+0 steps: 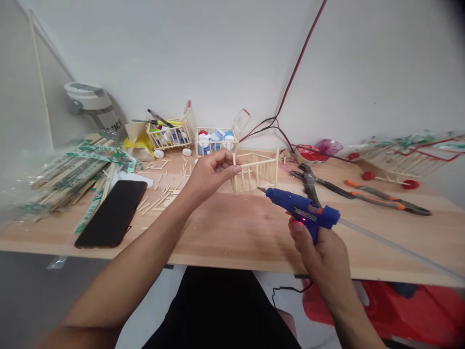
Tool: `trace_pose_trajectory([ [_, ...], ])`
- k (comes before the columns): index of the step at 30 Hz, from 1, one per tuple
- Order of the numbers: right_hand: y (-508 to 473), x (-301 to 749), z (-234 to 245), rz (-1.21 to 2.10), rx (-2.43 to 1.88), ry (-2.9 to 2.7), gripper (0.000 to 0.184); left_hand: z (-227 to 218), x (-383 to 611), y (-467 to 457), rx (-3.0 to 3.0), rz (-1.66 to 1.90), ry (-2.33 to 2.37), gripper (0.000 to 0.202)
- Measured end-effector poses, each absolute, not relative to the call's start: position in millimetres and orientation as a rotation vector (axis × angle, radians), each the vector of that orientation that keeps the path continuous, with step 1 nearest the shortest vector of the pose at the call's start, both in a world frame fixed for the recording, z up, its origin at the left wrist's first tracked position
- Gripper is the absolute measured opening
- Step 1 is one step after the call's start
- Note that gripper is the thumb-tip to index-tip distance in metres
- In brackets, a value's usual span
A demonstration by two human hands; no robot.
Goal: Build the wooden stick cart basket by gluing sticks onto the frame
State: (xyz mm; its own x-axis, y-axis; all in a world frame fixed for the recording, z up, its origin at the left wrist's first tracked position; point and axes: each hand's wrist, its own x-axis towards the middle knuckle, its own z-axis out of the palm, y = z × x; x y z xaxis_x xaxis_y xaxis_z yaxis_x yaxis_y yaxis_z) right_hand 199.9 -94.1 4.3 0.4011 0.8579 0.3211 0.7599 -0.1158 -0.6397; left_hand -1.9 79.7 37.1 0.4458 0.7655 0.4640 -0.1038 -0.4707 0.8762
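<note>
I count two bare hands in my head view, both occupied. My left hand (214, 172) is mostly closed, pinching one stick frame (257, 174) at its upper left corner between thumb and fingers. My right hand (323, 254) is wrapped firmly around the handle of one blue glue gun (301, 206), whose small red light is lit; a single clear glue stick (392, 246) trails from its back end. The nozzle (261, 189) points at the stick frame's lower edge, very near, though I can't tell whether it touches.

The stick frame is upright over the surface (225, 228); whether its base rests there, I can't tell. Behind it and to its left I count two stick carts: one carrying pens (174, 146), with two white wheels showing, and one holding bottle caps (217, 140). A third, the red-wheeled cart (417, 160), stands well to the stick frame's right, three wheels visible. Between it and the stick frame lie two pliers, one black (308, 182) and one orange-handled (392, 198).

Left of the stick frame, I have short sticks (160, 201) scattered, too many to count, then one black smartphone (112, 213), one plastic-wrapped bundle of sticks (80, 167) and, farther back, one lidded tumbler (92, 104).
</note>
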Motion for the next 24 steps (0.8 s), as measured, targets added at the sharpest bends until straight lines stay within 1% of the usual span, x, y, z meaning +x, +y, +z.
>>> trace_pose_trajectory([
  [13, -94.7, 198.0, 7.9, 0.149, -1.908, -1.393, 0.055, 38.0, -1.8, 79.3, 1.753, 1.169, 0.555, 0.025],
  [24, -95.4, 198.6, 8.0, 0.123, -1.905, -1.376, 0.049, 37.6, -2.9, 80.1, 1.754, 1.162, 0.554, 0.027],
])
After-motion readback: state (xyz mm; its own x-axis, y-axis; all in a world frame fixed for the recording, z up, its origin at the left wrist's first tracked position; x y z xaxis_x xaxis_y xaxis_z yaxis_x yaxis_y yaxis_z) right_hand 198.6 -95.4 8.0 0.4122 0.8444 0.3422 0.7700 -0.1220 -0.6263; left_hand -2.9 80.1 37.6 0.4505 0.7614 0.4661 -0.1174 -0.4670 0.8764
